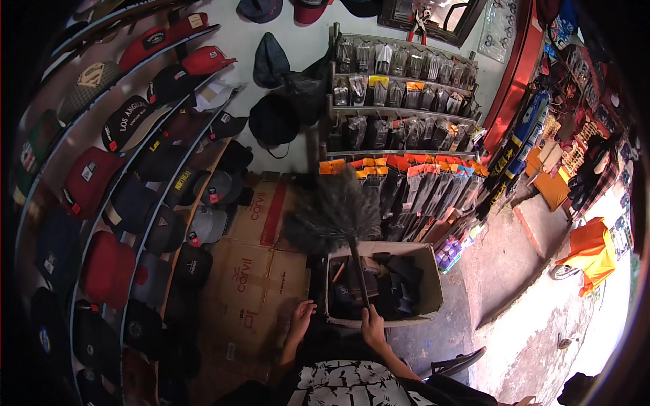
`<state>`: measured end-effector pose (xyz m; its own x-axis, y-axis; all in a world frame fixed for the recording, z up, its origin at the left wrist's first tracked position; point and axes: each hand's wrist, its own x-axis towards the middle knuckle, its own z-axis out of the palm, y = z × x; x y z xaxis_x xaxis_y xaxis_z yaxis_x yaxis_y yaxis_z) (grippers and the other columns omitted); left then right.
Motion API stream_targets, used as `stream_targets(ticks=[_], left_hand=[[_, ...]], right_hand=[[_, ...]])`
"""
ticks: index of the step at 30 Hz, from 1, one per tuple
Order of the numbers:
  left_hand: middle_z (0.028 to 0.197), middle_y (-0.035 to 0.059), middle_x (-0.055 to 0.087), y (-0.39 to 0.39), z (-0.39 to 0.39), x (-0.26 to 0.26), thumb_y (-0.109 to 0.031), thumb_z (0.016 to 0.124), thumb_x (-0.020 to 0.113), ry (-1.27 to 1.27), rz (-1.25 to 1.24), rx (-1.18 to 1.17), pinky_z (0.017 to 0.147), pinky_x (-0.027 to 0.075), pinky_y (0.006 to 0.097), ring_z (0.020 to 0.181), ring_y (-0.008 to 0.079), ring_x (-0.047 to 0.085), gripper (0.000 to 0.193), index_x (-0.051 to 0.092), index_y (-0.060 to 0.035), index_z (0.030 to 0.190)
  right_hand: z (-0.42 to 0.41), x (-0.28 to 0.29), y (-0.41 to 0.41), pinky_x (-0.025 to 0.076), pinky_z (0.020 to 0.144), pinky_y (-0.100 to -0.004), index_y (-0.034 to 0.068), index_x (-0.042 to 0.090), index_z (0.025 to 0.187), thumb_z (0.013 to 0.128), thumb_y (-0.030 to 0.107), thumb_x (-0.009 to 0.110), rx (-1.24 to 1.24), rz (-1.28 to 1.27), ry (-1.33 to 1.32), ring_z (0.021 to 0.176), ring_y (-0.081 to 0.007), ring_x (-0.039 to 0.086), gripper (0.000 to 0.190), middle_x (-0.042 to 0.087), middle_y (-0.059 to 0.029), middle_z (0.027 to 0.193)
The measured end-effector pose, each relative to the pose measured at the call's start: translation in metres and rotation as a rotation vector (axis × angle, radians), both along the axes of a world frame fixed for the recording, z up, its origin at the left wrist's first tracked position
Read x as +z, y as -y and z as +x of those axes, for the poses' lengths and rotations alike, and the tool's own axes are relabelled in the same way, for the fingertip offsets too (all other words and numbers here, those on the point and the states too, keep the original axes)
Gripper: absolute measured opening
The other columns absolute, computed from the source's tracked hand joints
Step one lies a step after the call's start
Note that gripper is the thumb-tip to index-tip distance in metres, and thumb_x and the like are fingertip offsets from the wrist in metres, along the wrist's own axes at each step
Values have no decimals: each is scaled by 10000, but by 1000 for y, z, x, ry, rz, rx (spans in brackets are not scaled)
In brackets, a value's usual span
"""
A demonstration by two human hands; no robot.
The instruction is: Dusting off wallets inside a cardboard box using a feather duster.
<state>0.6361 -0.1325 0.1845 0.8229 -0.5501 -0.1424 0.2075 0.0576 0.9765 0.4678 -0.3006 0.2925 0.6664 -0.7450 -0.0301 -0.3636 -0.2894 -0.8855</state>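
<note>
A dark feather duster (345,208) stands raised above a cardboard box, its head blurred in front of hanging packets. My right hand (373,325) is closed around the lower end of its handle, at the near edge of the box. The open cardboard box (431,284) holds dark items, among them what look like wallets (368,289). To the left of the box my left hand (303,313) is held up with its fingers partly curled and nothing visible in it. Behind the duster, packaged goods (426,177) hang in rows on a metal rack (401,152).
Curved shelves of caps (122,124) fill the left side. Closed cardboard cartons (254,274) stand beside my left hand. More caps (274,119) hang on the wall. A dark curved chair or armrest part (457,361) lies at the lower right, with a concrete step (541,223) beyond.
</note>
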Motion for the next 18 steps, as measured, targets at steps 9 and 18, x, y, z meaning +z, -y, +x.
stream_targets(ticks=[9,18], left_hand=[[1022,94,668,5,-6,-5,-153,983,544,6,20,-77,822,497,257,874,137,630,232,577,0,1154],[1018,98,663,42,-8,4,-145,986,540,20,-26,-84,825,502,269,913,132,621,206,576,-7,1134]], right_hand=[[10,-13,14,430,574,-431,-29,550,890,982,258,491,132,-61,64,753,-477,579,307,539,-264,685],[-25,-7,63,391,533,-453,-12,511,830,1002,293,441,-67,-123,-91,609,-457,536,357,514,-244,624]])
